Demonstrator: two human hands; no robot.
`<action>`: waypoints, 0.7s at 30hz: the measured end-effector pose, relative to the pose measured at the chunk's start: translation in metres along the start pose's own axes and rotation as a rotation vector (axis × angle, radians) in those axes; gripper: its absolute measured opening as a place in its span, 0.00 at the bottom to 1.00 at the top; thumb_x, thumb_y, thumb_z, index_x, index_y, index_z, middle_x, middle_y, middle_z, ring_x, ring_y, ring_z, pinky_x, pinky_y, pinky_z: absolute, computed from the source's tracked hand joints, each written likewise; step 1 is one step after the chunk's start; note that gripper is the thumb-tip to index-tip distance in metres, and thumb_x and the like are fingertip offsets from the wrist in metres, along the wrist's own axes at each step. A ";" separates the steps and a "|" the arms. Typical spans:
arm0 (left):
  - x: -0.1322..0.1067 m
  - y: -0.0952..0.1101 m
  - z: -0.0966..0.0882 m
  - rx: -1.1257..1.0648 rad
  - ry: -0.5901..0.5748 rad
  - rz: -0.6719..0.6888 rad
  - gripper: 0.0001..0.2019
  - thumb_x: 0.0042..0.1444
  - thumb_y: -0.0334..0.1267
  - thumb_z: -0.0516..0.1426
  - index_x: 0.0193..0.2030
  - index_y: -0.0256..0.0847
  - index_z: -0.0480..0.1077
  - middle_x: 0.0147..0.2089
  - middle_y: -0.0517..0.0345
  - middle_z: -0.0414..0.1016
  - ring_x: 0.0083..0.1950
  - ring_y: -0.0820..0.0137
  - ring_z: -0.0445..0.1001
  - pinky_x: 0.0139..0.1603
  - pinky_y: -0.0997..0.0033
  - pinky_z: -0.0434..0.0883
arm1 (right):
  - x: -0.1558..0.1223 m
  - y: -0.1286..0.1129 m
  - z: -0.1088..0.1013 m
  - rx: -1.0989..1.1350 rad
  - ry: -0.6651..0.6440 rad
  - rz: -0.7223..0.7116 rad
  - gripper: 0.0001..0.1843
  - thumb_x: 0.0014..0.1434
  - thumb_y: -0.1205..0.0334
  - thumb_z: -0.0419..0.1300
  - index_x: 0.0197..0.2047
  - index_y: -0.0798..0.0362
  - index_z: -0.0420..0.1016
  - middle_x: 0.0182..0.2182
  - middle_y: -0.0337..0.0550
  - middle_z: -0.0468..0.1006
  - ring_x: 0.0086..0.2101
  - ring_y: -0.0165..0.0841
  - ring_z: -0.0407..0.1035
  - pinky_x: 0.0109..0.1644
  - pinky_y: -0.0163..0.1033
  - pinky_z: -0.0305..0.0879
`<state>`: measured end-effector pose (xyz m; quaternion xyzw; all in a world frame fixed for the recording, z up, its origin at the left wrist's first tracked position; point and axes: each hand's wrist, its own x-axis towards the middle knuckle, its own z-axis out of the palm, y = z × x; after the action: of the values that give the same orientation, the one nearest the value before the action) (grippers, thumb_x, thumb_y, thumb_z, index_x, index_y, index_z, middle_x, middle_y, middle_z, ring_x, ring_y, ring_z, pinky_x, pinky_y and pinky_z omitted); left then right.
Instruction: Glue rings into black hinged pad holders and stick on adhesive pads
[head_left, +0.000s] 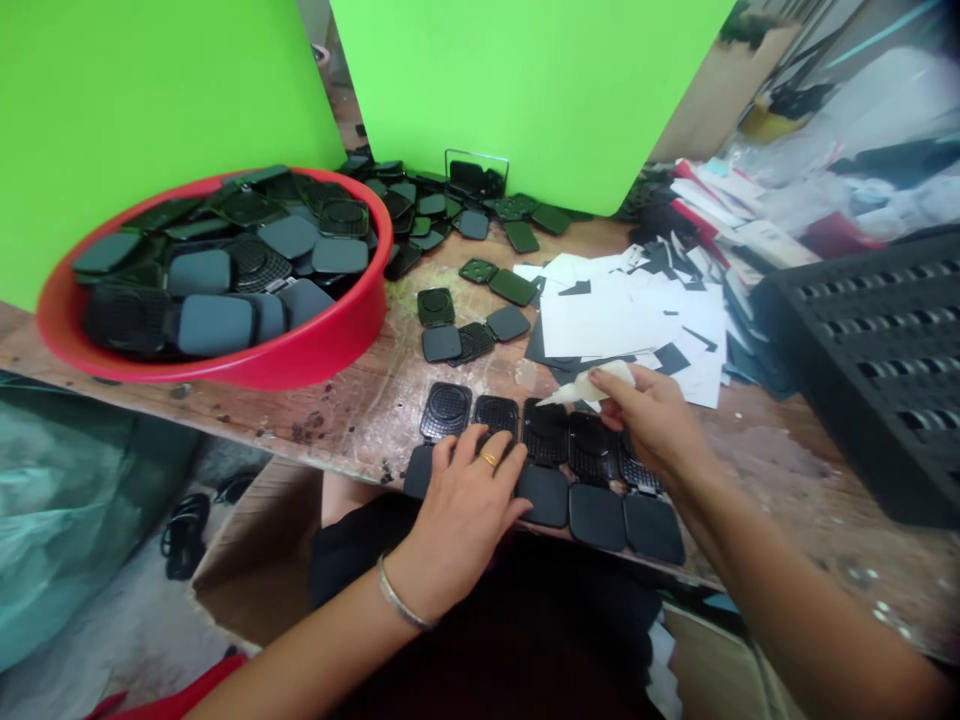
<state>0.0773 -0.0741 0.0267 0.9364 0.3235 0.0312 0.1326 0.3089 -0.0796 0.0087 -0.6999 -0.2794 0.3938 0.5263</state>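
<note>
At the near edge of the bench, a worker's left hand lies with fingers spread on two rows of black square covers: five grilled behind, four smooth showing in front. Just beyond, the nearer right hand pinches a white paper slip, its long axis pointing left over the grilled row. Farther back sit one pile of white sheets and one red basin.

A red basin is set on the worn wooden bench at left — black square covers are laid in rows along its near edge, white sheets scattered behind them.
</note>
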 end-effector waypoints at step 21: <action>-0.015 -0.016 0.001 0.072 0.019 -0.061 0.20 0.62 0.45 0.56 0.59 0.44 0.67 0.59 0.51 0.68 0.62 0.53 0.58 0.57 0.51 0.58 | -0.020 -0.020 0.040 -0.769 -0.142 -0.578 0.18 0.56 0.52 0.57 0.23 0.53 0.58 0.22 0.40 0.64 0.25 0.30 0.57 0.30 0.36 0.50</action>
<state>0.0560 -0.0711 0.0219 0.9299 0.3541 0.0245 0.0969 0.2647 -0.0690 0.0275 -0.7088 -0.6228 0.1466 0.2971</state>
